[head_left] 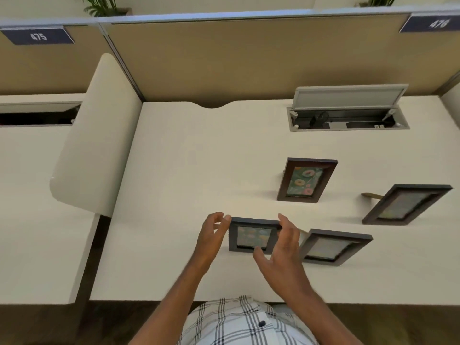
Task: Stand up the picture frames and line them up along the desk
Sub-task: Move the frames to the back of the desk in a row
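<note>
On the cream counter (174, 170), my hands (211, 235) (283, 247), fingers loosely spread, flanked a standing frame (251, 236); three others (307, 180) stood toward two o'clock.

Two numbers can be read, each printed in pale digits on a dark blue nameplate fixed near the top edge of the tan partition wall at the far side of the desks. At the far left, "475" is shown on the left nameplate (37, 36), above the neighbouring desk. At the far right, "476" is shown on the right nameplate (430, 23), slightly blurred and tilted by the wide lens. No writing, brand or label can be made out on the framed pictures, whose artwork is too small and blurred for any lettering to be told.
</note>
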`<state>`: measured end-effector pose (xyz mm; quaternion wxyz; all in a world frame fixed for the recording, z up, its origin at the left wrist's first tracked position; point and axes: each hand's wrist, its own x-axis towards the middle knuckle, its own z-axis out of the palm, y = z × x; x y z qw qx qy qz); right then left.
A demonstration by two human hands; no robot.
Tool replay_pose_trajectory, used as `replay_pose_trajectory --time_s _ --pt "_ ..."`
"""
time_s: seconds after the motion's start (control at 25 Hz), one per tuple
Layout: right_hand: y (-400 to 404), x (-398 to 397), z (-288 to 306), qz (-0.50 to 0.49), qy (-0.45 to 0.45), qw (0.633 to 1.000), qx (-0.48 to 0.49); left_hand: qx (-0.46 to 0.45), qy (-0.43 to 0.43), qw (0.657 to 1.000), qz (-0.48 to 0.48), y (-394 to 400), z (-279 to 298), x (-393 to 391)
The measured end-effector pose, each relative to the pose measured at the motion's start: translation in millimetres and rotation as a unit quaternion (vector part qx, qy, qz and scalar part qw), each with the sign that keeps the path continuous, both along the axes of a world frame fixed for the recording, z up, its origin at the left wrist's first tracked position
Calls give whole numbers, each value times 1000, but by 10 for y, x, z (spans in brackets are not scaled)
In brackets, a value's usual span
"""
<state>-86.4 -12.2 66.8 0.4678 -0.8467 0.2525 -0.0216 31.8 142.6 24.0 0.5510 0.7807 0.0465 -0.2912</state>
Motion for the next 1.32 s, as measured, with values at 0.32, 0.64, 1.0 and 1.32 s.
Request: replay_pose_trajectory --time_s 0.32,0.64,1.0,1.32 --pt "-144 151 -489 -157 103 965 182 -65 160 981 -93 51 -214 21" --pt "-374 381 -814 -68 196 937 281 -124 203 966 -101 32 -252 152" --pt "-202 1779 -672 15 159 938 307 -162 101 981 17 202 -146 1197" --pt "51 3393 -716 32 131 941 311 -172 38 982 75 341 -168 2615"
